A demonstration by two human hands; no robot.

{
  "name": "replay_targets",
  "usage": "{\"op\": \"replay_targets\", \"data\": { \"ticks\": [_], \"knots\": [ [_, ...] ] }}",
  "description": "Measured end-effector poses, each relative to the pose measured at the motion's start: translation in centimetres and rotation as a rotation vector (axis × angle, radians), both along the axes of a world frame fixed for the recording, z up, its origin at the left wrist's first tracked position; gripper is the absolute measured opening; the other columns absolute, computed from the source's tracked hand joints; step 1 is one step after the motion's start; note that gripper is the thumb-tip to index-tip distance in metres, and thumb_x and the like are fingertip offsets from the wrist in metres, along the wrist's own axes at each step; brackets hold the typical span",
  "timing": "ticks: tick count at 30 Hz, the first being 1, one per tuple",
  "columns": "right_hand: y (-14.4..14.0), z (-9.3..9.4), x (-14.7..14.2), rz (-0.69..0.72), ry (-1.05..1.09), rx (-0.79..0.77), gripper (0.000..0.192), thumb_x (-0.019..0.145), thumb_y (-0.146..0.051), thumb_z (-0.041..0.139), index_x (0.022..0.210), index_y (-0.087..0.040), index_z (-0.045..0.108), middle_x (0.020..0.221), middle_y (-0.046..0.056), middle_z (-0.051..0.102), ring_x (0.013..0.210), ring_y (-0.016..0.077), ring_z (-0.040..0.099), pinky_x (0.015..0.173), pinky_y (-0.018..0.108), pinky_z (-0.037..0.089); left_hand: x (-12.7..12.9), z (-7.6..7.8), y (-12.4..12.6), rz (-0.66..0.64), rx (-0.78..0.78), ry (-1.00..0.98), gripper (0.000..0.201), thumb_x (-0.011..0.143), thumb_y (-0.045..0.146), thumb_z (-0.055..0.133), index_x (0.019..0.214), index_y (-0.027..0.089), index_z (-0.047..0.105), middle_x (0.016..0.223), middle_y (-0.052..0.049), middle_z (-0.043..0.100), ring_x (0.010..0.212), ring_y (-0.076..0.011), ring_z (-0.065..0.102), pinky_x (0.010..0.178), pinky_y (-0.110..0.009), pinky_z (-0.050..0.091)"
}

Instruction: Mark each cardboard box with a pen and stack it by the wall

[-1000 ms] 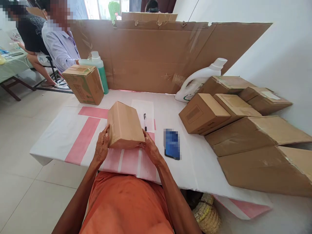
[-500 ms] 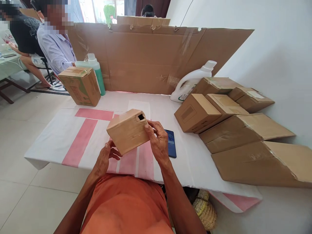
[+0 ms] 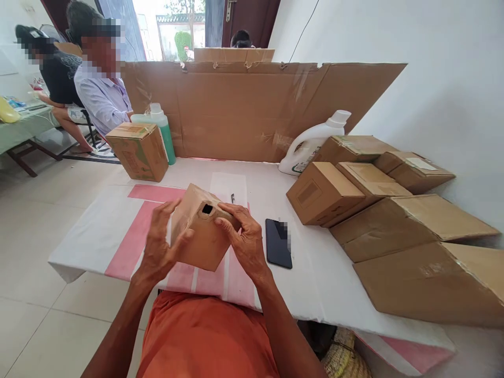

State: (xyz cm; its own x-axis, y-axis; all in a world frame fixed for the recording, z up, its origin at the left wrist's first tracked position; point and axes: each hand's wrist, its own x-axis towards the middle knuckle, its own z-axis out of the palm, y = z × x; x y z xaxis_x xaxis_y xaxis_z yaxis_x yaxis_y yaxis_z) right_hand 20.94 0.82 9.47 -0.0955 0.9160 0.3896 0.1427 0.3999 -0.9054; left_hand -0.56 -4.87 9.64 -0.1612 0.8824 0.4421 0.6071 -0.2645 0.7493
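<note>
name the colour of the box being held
The box is brown, best seen in the head view.

Smooth, matt cardboard box [image 3: 207, 245]

A plain cardboard box [image 3: 202, 247] is held tilted over the surface [image 3: 315, 286], which carries a pink-and-white cloth [image 3: 126, 241]. The left hand [image 3: 159, 247] sets its fingers [image 3: 167, 210] on the left side of the box; the right hand [image 3: 249, 239] grips the upper right edge, beside a dark opening [image 3: 207, 209]. A pen [image 3: 232, 198], partly hidden, lies just beyond the right hand; a smartphone [image 3: 276, 249] lies to its right. Further right, six brown cartons [image 3: 394, 283] stand grouped, near a white handled bottle [image 3: 309, 144]. At rear left, a printed carton [image 3: 136, 157] stands beside a green bottle [image 3: 168, 142]. An upright cardboard panel [image 3: 232, 113] runs along the rear.
</note>
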Motion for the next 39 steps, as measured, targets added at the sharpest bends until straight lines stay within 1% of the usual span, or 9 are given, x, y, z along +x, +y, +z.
{"op": "replay_targets", "data": {
  "ticks": [2,4,8,13,17,21,27,35,39],
  "knots": [
    [-0.2,0.2,-0.3,-0.022,0.008,0.0,0.024,0.096,-0.044,0.072,0.116,-0.031,0.079,0.122,0.006,0.078,0.119,0.0289,0.068,0.11,0.048,0.051,1.2,0.6,0.5,-0.186,-0.079,-0.02,0.071,0.099,0.06,0.062,0.161,0.029,0.046,0.165,-0.011,0.048,0.156,-0.0325,0.042,0.13,-0.052,0.034],
    [-0.5,0.8,-0.6,-0.06,-0.007,0.02,0.022,0.097,-0.044,0.071,0.112,-0.03,0.078,0.116,0.006,0.078,0.115,0.0287,0.069,0.107,0.048,0.053,2.4,0.8,0.6,-0.274,-0.161,-0.118,0.069,0.103,0.056,0.056,0.166,0.033,0.038,0.173,-0.008,0.038,0.164,-0.0307,0.03,0.135,-0.053,0.026],
    [-1.7,2.5,-1.3,-0.16,-0.173,0.124,0.02,0.092,-0.043,0.078,0.107,-0.03,0.077,0.111,0.007,0.077,0.111,0.032,0.066,0.105,0.054,0.051,4.8,0.0,-0.7,-0.208,-0.192,-0.307,0.068,0.106,0.054,0.052,0.168,0.036,0.032,0.177,-0.004,0.031,0.167,-0.0284,0.024,0.137,-0.052,0.024],
    [-2.8,3.4,-2.4,-0.298,-0.388,0.145,0.01,0.087,-0.032,0.078,0.095,-0.028,0.073,0.107,0.009,0.075,0.108,0.0363,0.063,0.101,0.059,0.047,6.7,-0.9,-1.3,-0.123,-0.195,-0.465,0.058,0.11,0.057,0.038,0.162,0.031,0.042,0.17,-0.007,0.043,0.162,-0.0256,0.036,0.135,-0.047,0.03],
    [-2.5,3.0,-2.0,-0.325,-0.422,0.133,0.006,0.086,-0.029,0.073,0.091,-0.027,0.072,0.102,0.009,0.074,0.105,0.0348,0.062,0.097,0.054,0.048,7.0,-0.4,0.0,-0.055,-0.126,-0.382,0.048,0.108,0.054,0.046,0.147,0.027,0.058,0.154,-0.01,0.059,0.146,-0.0265,0.055,0.124,-0.044,0.045],
    [-1.8,3.0,-0.7,-0.36,-0.412,0.162,0.007,0.085,-0.028,0.07,0.091,-0.027,0.072,0.1,0.008,0.074,0.099,0.0315,0.062,0.093,0.05,0.05,7.7,0.6,1.8,-0.09,-0.009,-0.285,0.037,0.106,0.046,0.051,0.134,0.026,0.066,0.142,-0.008,0.068,0.137,-0.026,0.061,0.119,-0.043,0.048],
    [-1.3,3.3,0.6,-0.381,-0.395,0.104,0.006,0.083,-0.023,0.069,0.088,-0.026,0.071,0.097,0.006,0.075,0.098,0.0303,0.063,0.09,0.047,0.053,9.0,1.2,3.0,-0.147,0.007,-0.219,0.035,0.104,0.035,0.047,0.129,0.023,0.068,0.135,-0.008,0.072,0.128,-0.0252,0.067,0.116,-0.042,0.049],
    [-1.0,3.9,1.0,-0.359,-0.369,0.048,0.003,0.085,-0.028,0.074,0.087,-0.027,0.072,0.098,0.005,0.076,0.101,0.0293,0.065,0.096,0.048,0.054,9.5,2.2,3.7,-0.172,-0.014,-0.196,0.034,0.104,0.043,0.046,0.12,0.023,0.069,0.128,-0.007,0.074,0.12,-0.0246,0.068,0.108,-0.039,0.053],
    [-0.1,3.3,4.0,-0.171,-0.085,0.002,0.024,0.097,-0.049,0.065,0.107,-0.028,0.075,0.112,0.004,0.077,0.108,0.0252,0.07,0.095,0.042,0.056,9.0,2.1,3.5,-0.148,-0.027,-0.251,0.038,0.106,0.053,0.048,0.113,0.024,0.07,0.121,-0.006,0.076,0.114,-0.0235,0.07,0.098,-0.035,0.055]
  ]
}}
